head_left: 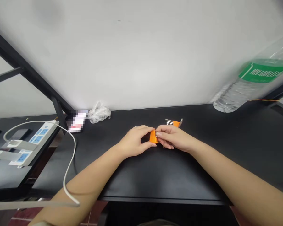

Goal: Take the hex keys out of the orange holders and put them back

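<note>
Low over the middle of the black desk, an orange hex key holder [153, 137] is pinched between the thumb and fingers of my left hand [135, 141]. My right hand [174, 138] is closed against the holder's right side. Bits of metal, apparently hex key ends, show between its thumb and fingers, which cover most of them. Just behind my right hand lies a second orange holder with hex keys [176, 123], its silver keys side by side, partly hidden by that hand.
A white power strip [39, 138] and a looping white cable [73, 150] are at the left. Against the wall sit a crumpled clear plastic bag [99, 112] and, at right, a large water bottle with a green label [261, 71]. A black metal frame [33, 78] rises at left.
</note>
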{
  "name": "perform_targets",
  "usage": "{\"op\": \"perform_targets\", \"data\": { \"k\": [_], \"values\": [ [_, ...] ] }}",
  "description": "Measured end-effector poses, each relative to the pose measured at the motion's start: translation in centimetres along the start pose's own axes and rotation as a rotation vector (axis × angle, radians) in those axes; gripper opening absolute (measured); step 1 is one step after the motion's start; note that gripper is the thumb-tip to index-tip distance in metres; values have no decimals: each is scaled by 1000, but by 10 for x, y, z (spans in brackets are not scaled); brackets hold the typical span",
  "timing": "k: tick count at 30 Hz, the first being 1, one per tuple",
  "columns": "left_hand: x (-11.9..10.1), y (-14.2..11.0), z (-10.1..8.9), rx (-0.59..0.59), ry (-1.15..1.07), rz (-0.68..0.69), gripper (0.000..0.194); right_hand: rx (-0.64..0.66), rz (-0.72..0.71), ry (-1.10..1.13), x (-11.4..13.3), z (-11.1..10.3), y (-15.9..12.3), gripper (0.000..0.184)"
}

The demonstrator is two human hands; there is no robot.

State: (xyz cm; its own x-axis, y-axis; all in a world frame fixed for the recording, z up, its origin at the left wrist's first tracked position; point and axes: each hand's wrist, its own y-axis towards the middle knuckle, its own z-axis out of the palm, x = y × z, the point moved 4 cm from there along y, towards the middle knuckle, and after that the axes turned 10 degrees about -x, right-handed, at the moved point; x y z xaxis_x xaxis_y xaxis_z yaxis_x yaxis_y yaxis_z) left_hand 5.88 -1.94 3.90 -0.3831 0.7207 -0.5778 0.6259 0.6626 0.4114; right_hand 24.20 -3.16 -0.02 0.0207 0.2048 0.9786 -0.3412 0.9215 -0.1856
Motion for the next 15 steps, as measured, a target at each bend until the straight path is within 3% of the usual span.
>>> {"op": "perform_targets", "data": {
  "k": [8,15],
  "values": [
    [-5,-1,-2,52,-7,-7,33,108,42,-4,2,-4,-4,32],
    [-4,-2,0,85,-10,-2,38,184,50,-26,0,-7,-6,29]
  ]
}}
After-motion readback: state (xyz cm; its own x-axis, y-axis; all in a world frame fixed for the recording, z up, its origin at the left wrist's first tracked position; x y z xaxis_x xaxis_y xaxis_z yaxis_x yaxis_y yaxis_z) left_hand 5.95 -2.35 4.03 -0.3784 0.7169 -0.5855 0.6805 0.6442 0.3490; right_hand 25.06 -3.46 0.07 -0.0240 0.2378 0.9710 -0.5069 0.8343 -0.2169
